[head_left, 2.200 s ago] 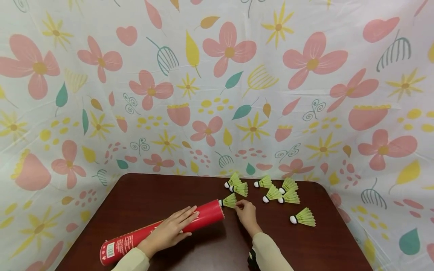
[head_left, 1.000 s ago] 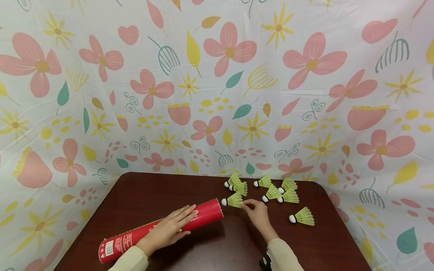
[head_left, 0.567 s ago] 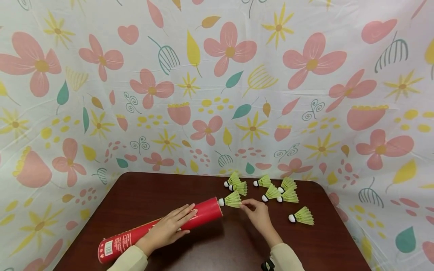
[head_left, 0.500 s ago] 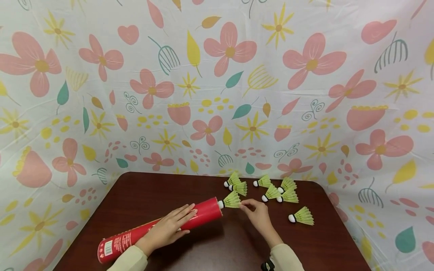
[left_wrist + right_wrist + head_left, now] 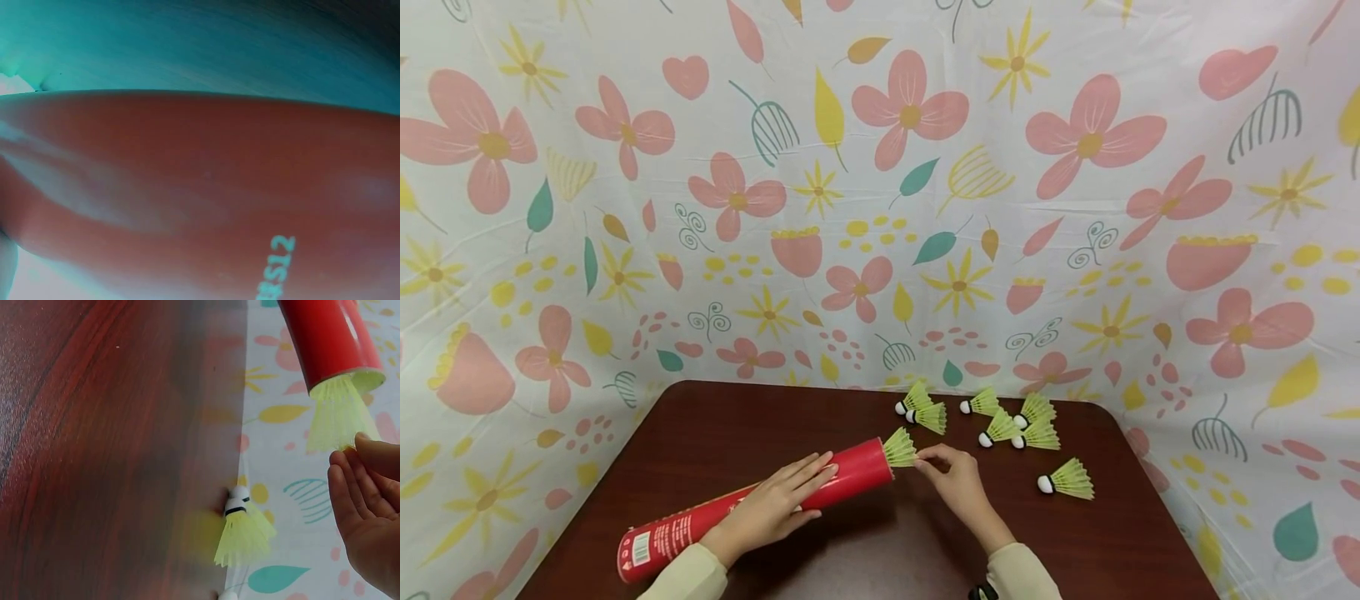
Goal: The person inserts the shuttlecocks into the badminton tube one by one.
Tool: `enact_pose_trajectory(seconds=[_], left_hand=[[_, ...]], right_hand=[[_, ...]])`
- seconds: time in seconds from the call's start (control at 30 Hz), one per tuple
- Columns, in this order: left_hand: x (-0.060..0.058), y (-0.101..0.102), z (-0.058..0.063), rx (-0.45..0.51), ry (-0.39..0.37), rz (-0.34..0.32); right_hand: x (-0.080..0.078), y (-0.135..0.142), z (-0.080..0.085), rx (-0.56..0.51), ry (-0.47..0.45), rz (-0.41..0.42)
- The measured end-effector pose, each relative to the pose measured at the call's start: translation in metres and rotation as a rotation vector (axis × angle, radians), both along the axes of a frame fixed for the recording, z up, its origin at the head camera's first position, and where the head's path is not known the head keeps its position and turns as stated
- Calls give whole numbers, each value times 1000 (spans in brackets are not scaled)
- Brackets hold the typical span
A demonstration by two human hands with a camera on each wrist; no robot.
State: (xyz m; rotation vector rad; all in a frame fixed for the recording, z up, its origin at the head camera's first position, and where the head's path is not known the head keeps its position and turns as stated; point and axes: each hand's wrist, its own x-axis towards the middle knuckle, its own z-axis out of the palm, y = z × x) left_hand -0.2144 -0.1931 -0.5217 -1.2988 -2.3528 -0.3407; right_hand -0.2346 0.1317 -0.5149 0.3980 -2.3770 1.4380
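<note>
A red shuttlecock tube (image 5: 850,475) slants across the table, its mouth toward the right; its red wall (image 5: 200,162) fills much of the left wrist view. The left hand (image 5: 775,504) holds it from above, fingers over the top and thumb along the near side. A yellow shuttlecock (image 5: 898,448) is partly inside the mouth, its white head hidden and its skirt sticking out. With thumb and fingertips the right hand (image 5: 955,483) pinches the skirt's edge, which the right wrist view also shows at the skirt (image 5: 340,419).
Several yellow shuttlecocks lie on the dark wooden table (image 5: 737,417). A pair (image 5: 927,417) is behind the tube mouth, a cluster (image 5: 1037,433) stands farther right, and a lone shuttlecock (image 5: 1067,481) lies nearest the right edge. Floral cloth (image 5: 865,208) hangs behind the table.
The right hand has moved left, and the shuttlecock's head and part of its skirt have slid into the tube mouth. The left hand and tube have stayed almost still.
</note>
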Motion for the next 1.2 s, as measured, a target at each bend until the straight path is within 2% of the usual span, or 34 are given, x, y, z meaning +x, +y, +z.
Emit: enact_pose_trajectory(seconds=[0.5,0.77,1.03,1.2], left_hand=[[-1,1,-1,-2,-6,-3],[1,1,0,-3,-40,12],[3,0,0,-6,-18,4],[2,0,-1,-2,0,-12]], right_hand=[[2,-8,-7,41,54,114],[5,-10,-4,49,69,124],[8,-14,-4,36,47,105],[7,-19,-5,37,80,126]])
